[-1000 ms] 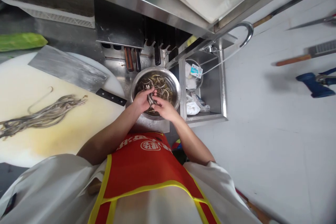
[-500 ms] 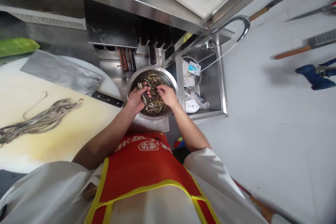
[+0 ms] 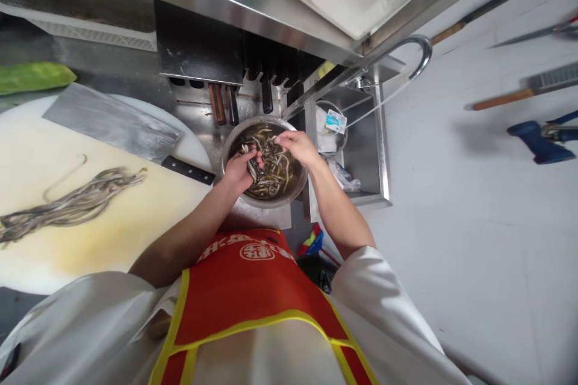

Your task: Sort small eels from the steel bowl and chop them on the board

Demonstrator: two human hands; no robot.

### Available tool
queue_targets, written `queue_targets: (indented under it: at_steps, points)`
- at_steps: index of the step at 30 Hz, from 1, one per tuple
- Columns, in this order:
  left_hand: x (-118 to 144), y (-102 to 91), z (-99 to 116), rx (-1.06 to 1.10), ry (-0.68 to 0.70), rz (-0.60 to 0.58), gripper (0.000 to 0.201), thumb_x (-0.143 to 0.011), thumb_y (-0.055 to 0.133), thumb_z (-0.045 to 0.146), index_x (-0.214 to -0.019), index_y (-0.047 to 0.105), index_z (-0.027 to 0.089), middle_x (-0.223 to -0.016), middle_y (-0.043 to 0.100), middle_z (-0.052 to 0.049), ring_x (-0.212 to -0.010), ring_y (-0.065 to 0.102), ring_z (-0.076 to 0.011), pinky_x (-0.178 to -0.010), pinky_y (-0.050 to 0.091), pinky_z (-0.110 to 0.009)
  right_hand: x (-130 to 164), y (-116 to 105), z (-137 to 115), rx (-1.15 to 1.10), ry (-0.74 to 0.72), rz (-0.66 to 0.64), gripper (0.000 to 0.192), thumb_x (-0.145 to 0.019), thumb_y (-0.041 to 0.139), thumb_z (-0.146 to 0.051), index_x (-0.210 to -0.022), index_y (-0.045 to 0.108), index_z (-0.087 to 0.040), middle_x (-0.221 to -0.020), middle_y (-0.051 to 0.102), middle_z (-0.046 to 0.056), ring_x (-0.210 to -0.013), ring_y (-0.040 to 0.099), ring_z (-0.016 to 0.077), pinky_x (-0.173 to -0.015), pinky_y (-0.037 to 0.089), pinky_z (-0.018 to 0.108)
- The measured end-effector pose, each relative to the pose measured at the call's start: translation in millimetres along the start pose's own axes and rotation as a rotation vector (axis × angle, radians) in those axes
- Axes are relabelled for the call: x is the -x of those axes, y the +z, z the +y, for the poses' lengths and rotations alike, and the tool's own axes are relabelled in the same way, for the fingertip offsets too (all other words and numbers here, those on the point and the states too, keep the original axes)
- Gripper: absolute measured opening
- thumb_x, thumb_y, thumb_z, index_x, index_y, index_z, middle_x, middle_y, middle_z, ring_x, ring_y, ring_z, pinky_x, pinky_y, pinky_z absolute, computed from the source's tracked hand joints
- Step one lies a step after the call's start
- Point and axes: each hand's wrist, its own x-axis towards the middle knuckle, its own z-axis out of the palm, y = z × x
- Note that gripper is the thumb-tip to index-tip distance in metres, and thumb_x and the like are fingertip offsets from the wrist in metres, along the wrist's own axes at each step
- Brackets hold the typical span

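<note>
Metal bowl (image 3: pixel 267 203) of wet strips (image 3: pixel 282 174), both hands within its rim

Near the bowl's left edge, the left hand (image 3: pixel 240 173) curls its fingers around a bundle (image 3: pixel 254 169) of dark and pale strips. By the right edge, the right hand (image 3: pixel 298 145) has thumb and fingertips drawn close; whether they pinch a strip cannot be told. More strips lie in liquid below. A cleaver (image 3: pixel 117 123) rests along the far edge of the white board (image 3: pixel 158 222), its handle at the right edge.

Red apron (image 3: pixel 255 292) and blue-white label (image 3: pixel 336 121) bear illegible print.
</note>
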Motion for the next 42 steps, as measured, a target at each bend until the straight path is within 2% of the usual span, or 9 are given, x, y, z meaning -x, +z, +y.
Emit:
queue_targets:
  at_steps: [4, 9, 14, 21, 24, 27, 31, 35, 42]
  points:
    - [-0.7, 1.6, 1.7, 0.038, -0.052, 0.02, 0.009, -0.084, 0.061, 0.004, -0.086, 0.063, 0.013, -0.068, 0.063, -0.003, -0.058, 0.055, -0.0106, -0.059, 0.046, -0.023, 10.5, -6.4, -18.0, -0.433, -0.004, -0.015, 0.031, -0.073, 0.075, -0.046, -0.081, 0.069, -0.017, -0.049, 0.044, -0.009, -0.049, 0.039, 0.0081, -0.059, 0.046, 0.025]
    - [-4.7, 0.0, 3.0, 0.096, -0.106, 0.026, 0.008, -0.089, 0.06, 0.014, -0.082, 0.063, 0.013, -0.067, 0.064, -0.005, -0.057, 0.057, -0.0129, -0.057, 0.048, -0.025, 32.8, 14.4, -32.1, -0.566, 0.119, -0.08, 0.038, -0.072, 0.077, -0.048, -0.092, 0.069, -0.016, -0.045, 0.036, -0.011, -0.041, 0.029, 0.0069, -0.039, 0.029, 0.02]
    - [-8.0, -0.3, 2.1, 0.139, -0.104, 0.046, 0.021, -0.092, 0.061, 0.03, -0.077, 0.062, 0.014, -0.065, 0.064, -0.005, -0.056, 0.058, -0.014, -0.058, 0.05, -0.027, 58.1, 47.1, -17.7, -0.358, 0.173, -0.134, 0.036, -0.078, 0.071, -0.044, -0.102, 0.071, -0.016, -0.05, 0.043, -0.009, -0.042, 0.034, 0.0069, -0.038, 0.024, 0.019]
    - [-3.8, -0.8, -1.5, 0.013, 0.011, 0.028, 0.012, -0.077, 0.068, 0.005, -0.084, 0.065, 0.013, -0.068, 0.066, -0.001, -0.055, 0.057, -0.0102, -0.056, 0.047, -0.023, 85.0, 67.3, 3.2, -0.118, 0.045, -0.19, 0.044, -0.087, 0.063, -0.034, -0.128, 0.064, -0.019, -0.075, 0.065, -0.002, -0.057, 0.055, 0.0101, -0.058, 0.048, 0.024]
    - [-1.7, -1.6, -0.5, -0.003, 0.004, -0.002, 0.015, -0.075, 0.071, 0.005, -0.086, 0.065, 0.014, -0.068, 0.064, -0.001, -0.054, 0.055, -0.0099, -0.054, 0.045, -0.023, 100.5, 67.3, 1.5, -0.043, -0.081, -0.249, 0.052, -0.088, 0.063, -0.035, -0.137, 0.057, -0.02, -0.104, 0.072, 0.005, -0.085, 0.067, 0.0158, -0.082, 0.054, 0.031]
    - [0.3, -0.8, 1.8, 0.015, 0.0, -0.044, 0.015, -0.076, 0.072, 0.007, -0.086, 0.065, 0.015, -0.068, 0.062, 0.0, -0.055, 0.054, -0.0089, -0.054, 0.046, -0.022, 116.5, 58.3, -3.7, 0.123, -0.223, -0.357, 0.05, -0.089, 0.063, -0.036, -0.136, 0.06, -0.019, -0.131, 0.066, 0.011, -0.118, 0.063, 0.0226, -0.104, 0.047, 0.038]
    - [2.5, 1.4, 4.0, 0.01, 0.002, -0.057, 0.016, -0.077, 0.072, 0.007, -0.085, 0.064, 0.018, -0.068, 0.06, 0.001, -0.055, 0.053, -0.008, -0.054, 0.046, -0.021, 122.1, 37.7, -1.0, 0.232, -0.223, -0.432, 0.039, -0.091, 0.061, -0.036, -0.125, 0.069, -0.019, -0.128, 0.068, 0.012, -0.118, 0.063, 0.0236, -0.104, 0.046, 0.038]
    - [4.6, 3.3, 3.7, -0.007, 0.014, -0.06, 0.015, -0.08, 0.068, 0.006, -0.088, 0.064, 0.017, -0.068, 0.061, 0.001, -0.055, 0.053, -0.0083, -0.054, 0.046, -0.02, 94.8, 24.9, 16.3, 0.221, -0.07, -0.226, 0.028, -0.092, 0.059, -0.031, -0.114, 0.073, -0.021, -0.104, 0.076, 0.006, -0.091, 0.069, 0.019, -0.09, 0.051, 0.035]
    - [8.0, 4.2, 2.6, -0.013, 0.03, -0.052, 0.014, -0.079, 0.069, 0.006, -0.088, 0.065, 0.016, -0.067, 0.061, 0.0, -0.055, 0.053, -0.0086, -0.055, 0.044, -0.021, 9.9, 29.0, 25.9, 0.388, -0.044, 0.126, 0.03, -0.09, 0.053, -0.015, -0.113, 0.071, -0.016, -0.107, 0.074, 0.008, -0.1, 0.067, 0.021, -0.094, 0.049, 0.034]
